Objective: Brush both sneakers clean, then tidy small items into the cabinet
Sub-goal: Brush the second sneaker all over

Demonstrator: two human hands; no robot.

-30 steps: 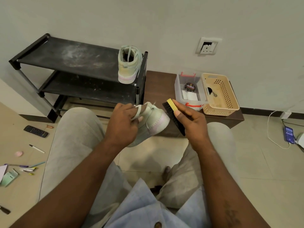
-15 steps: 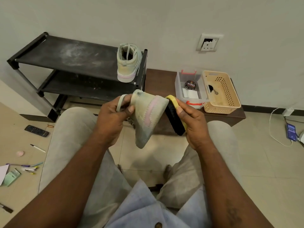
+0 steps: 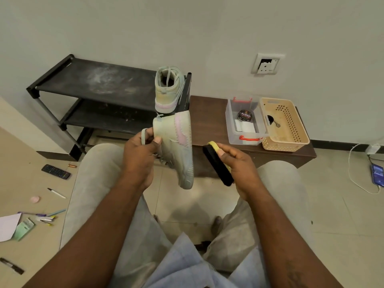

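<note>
The left hand [image 3: 141,156] grips a pale green sneaker [image 3: 176,146] by its collar, a lace looped over the fingers. The shoe hangs with its long axis nearly upright, toe pointing down at the floor, heel up, and its sole edge turned toward the right hand [image 3: 239,165]. That hand is curled around a brush [image 3: 218,166] with a yellow back and black bristles. The brush slants with its far end up and its bristles facing the shoe, just beside it but not touching.

Beyond the left hand, the second sneaker [image 3: 168,90] stands on the top shelf of a black shoe rack [image 3: 93,80], heel toward the person.

Beyond the right hand, on a low brown surface [image 3: 207,113], a clear box [image 3: 231,123] with red latches holds a round polish tin [image 3: 246,115] and something white. Touching its right side, a beige basket [image 3: 286,140] holds one small dark item I cannot identify.

On the floor far left of the left hand lie a remote [image 3: 55,171] and scattered pens.
</note>
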